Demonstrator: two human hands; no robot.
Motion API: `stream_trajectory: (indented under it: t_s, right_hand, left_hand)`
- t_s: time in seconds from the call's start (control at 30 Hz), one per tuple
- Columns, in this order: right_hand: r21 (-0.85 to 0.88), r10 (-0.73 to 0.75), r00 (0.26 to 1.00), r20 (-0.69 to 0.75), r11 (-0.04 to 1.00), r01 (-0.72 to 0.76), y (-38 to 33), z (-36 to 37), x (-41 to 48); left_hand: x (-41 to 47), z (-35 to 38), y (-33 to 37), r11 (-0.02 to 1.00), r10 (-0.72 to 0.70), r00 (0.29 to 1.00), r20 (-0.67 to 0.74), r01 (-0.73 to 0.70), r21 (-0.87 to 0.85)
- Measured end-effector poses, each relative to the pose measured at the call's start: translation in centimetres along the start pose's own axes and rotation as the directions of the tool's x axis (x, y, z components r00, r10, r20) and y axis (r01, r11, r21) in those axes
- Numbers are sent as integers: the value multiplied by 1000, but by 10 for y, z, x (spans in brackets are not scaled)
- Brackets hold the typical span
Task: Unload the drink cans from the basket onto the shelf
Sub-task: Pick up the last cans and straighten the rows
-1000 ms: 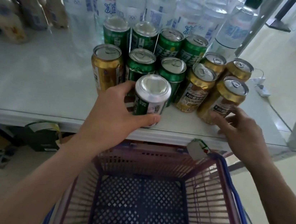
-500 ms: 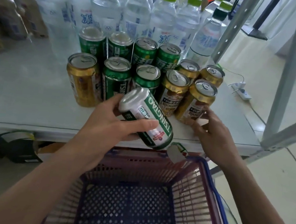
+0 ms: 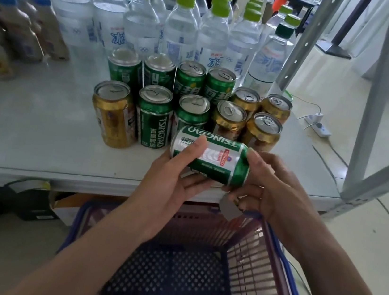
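A green and white Tsingtao can (image 3: 214, 158) lies on its side in the air just above the front edge of the white shelf (image 3: 40, 142). My left hand (image 3: 171, 181) grips its left end from below, thumb on top. My right hand (image 3: 272, 189) holds its right end. Behind it stand several green cans (image 3: 153, 117) and gold cans (image 3: 115, 114) in a tight group. Below, the purple mesh basket (image 3: 258, 274) with blue handles shows a bare floor with no cans in sight.
Water bottles with green caps (image 3: 179, 29) fill the back of the shelf, and brown bottles with blue caps (image 3: 14, 24) stand at the back left. A grey shelf post (image 3: 378, 97) rises at the right. A power strip (image 3: 318, 126) lies on the floor beyond.
The green can stood upright near the shelf's front edge; my left hand lifted and tipped it onto its side. My right hand left the gold cans and took hold of the can's other end.
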State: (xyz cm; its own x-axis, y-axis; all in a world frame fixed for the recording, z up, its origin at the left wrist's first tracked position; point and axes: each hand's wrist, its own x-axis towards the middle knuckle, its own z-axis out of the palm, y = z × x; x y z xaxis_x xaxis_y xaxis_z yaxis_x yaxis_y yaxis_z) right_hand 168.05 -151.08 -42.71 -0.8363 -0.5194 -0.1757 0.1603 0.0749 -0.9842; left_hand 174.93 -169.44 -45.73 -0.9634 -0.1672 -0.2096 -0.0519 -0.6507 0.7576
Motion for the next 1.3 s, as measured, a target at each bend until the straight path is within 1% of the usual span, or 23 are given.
stream_trajectory:
  t_s: [0.07, 0.13, 0.17, 0.23, 0.3, 0.4, 0.5, 0.6, 0.7, 0.8, 0.93, 0.97, 1.0, 1.07, 1.1, 1.17, 1.2, 1.23, 1.3]
  right_hand:
    - [-64, -27, 1000, 1, 998, 27, 0, -1, -4]
    - [-170, -113, 994, -1, 979, 111, 2, 0, -6]
    - [-193, -170, 985, -28, 968, 161, 2, 1, -7]
    - [-248, -274, 955, -117, 939, 239, 0, -1, -6]
    - [-330, -333, 927, -172, 906, 265, -2, -6, -4]
    - [-366, -341, 916, -211, 897, 250, -2, -22, 3]
    - [-526, -352, 901, -253, 832, 177, 1, -41, 8]
    - [-596, -375, 876, -302, 792, 134, 7, -55, 12]
    - [-600, -389, 852, -349, 791, 116, 11, -64, 18]
    - [-570, -370, 826, -424, 818, 74, 13, -72, 27]
    - [-552, -393, 792, -467, 829, 86, 18, -77, 37]
    - [-553, -398, 789, -469, 828, 89, 20, -78, 39]
    - [-547, -396, 787, -473, 833, 90, 21, -79, 41]
    - [-496, -380, 788, -484, 861, 111, 25, -83, 46]
    - [-461, -371, 795, -479, 878, 132, 27, -84, 48]
    - [-384, -347, 823, -450, 907, 173, 32, -87, 52]
    - [-357, -335, 838, -431, 916, 183, 34, -86, 54]
    - [-359, -328, 850, -412, 916, 179, 37, -85, 57]
    - [-444, -330, 864, -381, 885, 142, 43, -83, 62]
  left_hand:
    - [0, -1, -1, 991, -24, 1000, -14, 26, 133]
    - [1, -1, -3, 956, -64, 997, -41, 73, 286]
    - [1, 1, -4, 937, -97, 994, -47, 108, 333]
    - [2, 6, -7, 903, -178, 982, -60, 187, 386]
    - [5, 9, -9, 890, -214, 973, -81, 229, 395]
    - [8, 7, -5, 895, -186, 978, -91, 207, 395]
    - [11, -1, -2, 852, -85, 991, -105, 127, 508]
    - [13, -7, -2, 816, -33, 994, -109, 89, 572]
    - [15, -11, -2, 806, -3, 997, -83, 52, 590]
    - [17, -14, -1, 797, 17, 996, -83, 36, 603]
    - [16, -19, 4, 773, 57, 992, -108, 25, 635]
    - [15, -20, 5, 746, 86, 991, -106, 7, 666]
    - [15, -23, 7, 694, 131, 987, -92, -25, 720]
    - [13, -31, 16, 516, 232, 972, -22, -104, 850]
    - [11, -36, 25, 436, 241, 970, 18, -125, 891]
    - [5, -52, 48, 342, 173, 983, 67, -124, 931]
    - [1, -64, 61, 332, 134, 989, 57, -99, 938]
    - [-3, -76, 74, 349, 129, 992, 12, -56, 935]
    - [-10, -103, 92, 389, 216, 968, -130, 37, 920]
